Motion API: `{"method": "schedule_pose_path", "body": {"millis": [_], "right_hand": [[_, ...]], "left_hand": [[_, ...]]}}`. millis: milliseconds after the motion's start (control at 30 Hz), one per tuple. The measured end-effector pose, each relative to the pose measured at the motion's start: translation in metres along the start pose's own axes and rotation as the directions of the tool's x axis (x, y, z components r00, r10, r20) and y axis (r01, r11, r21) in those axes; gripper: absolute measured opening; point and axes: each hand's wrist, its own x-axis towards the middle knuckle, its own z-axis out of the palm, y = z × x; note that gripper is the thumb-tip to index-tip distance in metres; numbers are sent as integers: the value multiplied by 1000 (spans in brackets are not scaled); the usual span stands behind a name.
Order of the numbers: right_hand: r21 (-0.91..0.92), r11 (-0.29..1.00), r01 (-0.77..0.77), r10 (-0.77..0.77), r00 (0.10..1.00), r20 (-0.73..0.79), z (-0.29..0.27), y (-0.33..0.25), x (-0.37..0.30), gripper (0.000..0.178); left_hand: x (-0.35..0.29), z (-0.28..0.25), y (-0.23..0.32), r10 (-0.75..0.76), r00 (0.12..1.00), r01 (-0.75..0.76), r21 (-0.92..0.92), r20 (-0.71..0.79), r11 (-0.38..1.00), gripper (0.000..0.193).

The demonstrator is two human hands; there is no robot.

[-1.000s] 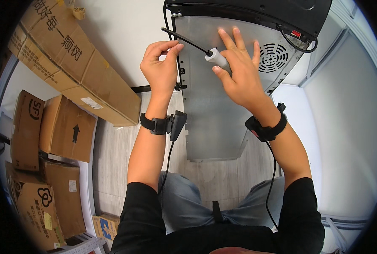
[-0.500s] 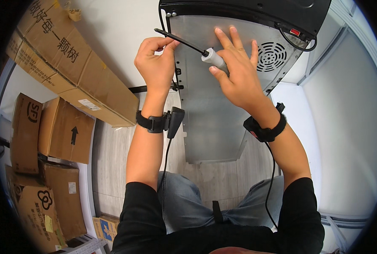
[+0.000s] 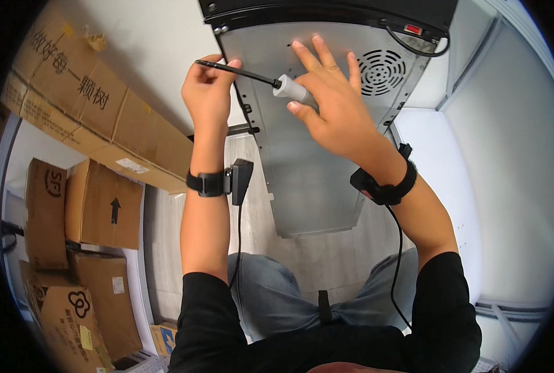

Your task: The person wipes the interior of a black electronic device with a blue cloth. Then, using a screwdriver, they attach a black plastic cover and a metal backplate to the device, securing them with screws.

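Upright before me stands a black-topped appliance with a grey sheet-metal panel [image 3: 308, 180] facing me. My right hand [image 3: 345, 115] rests on that panel, three fingers spread against the metal. Its thumb and palm hold a screwdriver [image 3: 287, 87] with a light grey handle. The long dark shaft points left, and its tip lies over the fingers of my left hand [image 3: 207, 99] in the picture. My left hand is pinched at the panel's upper left edge; what its fingertips hold, if anything, is hidden.
A round slotted vent [image 3: 381, 73] lies right of my right hand. Above it are a red switch [image 3: 413, 29] and a looped black cord [image 3: 407, 54]. A long carton [image 3: 103, 118] leans at left, with several cardboard boxes [image 3: 112, 205] below it. White-framed panels [image 3: 500, 155] stand at right.
The appliance and both hands sit farther left in the picture. The screwdriver tip has dropped from above my left hand to across its fingers. My right hand still rests on the panel.
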Motion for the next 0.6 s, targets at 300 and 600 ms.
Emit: {"method": "schedule_pose_path", "body": {"millis": [300,600], "right_hand": [[297,761,-577,527,816,237,-78,18,-75,32],[405,401,-822,845,503,182,-162,33,-131,40]], "left_hand": [[-29,17,19,564,825,-510,393,-26,765,52],[-97,156,36,-197,422,524,-60,885,850,29]]}}
